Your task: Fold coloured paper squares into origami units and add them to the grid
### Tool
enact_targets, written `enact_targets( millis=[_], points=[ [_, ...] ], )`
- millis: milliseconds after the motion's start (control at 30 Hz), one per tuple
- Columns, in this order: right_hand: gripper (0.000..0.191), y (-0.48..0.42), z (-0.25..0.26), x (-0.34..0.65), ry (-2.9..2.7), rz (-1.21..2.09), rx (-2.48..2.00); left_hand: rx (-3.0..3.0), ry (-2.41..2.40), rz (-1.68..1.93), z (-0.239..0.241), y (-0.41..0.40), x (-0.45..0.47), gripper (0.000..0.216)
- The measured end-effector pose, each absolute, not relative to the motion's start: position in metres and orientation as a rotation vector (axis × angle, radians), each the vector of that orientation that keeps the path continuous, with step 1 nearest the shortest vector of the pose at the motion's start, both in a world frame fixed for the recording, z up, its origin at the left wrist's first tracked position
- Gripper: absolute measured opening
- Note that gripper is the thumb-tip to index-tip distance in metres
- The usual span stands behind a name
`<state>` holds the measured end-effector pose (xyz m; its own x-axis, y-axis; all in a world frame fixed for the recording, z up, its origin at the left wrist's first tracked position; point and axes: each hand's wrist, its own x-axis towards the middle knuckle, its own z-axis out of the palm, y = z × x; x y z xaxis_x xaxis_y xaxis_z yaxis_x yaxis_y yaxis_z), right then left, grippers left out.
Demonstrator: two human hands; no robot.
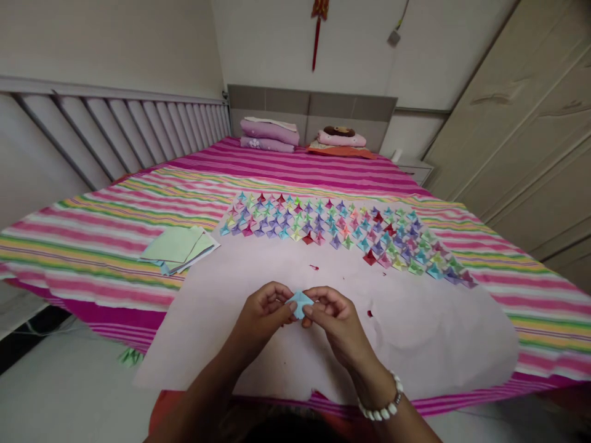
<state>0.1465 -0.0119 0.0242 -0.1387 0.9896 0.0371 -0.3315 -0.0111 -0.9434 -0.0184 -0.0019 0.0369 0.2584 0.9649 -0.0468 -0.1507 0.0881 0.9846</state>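
Paper stack (178, 247) lies left of folded pieces (335, 241).

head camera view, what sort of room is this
Most likely a bedroom: a wide bed with a striped cover fills much of the view, a padded-looking headboard stands at its far end, and folded purple bedding is stacked before it.

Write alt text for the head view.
A person's left hand and right hand hold a small folded light-blue paper above a pale sheet spread on a striped bedspread. Rows of colourful folded paper pieces line the sheet's far part; a paper pile lies at left.
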Motion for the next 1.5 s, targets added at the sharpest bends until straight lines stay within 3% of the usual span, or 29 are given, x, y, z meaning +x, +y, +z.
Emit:
enact_targets(
  millis=[400,833,1200,1367,1500],
  points=[
    [0.014,-0.013,0.028,0.141,-1.017,1.438,-0.907,1.077,0.942,1.020,0.042,-0.007,-0.017,0.023],
    [0.003,-0.013,0.033,0.143,-1.251,1.269,-0.777,0.903,0.902,1.055,0.040,-0.008,-0.017,0.009],
    [0.010,-0.015,0.034,0.144,-1.466,1.037,-0.840,1.007,0.954,1.034,0.039,-0.008,-0.020,0.024],
    [0.013,-0.017,0.037,0.146,-1.398,1.164,-0.849,1.027,0.945,1.061,0.042,-0.008,-0.020,0.023],
    [0.028,-0.014,0.033,0.145,-1.172,1.343,-0.885,1.069,0.918,1.097,0.046,-0.010,-0.019,0.020]
  ],
)
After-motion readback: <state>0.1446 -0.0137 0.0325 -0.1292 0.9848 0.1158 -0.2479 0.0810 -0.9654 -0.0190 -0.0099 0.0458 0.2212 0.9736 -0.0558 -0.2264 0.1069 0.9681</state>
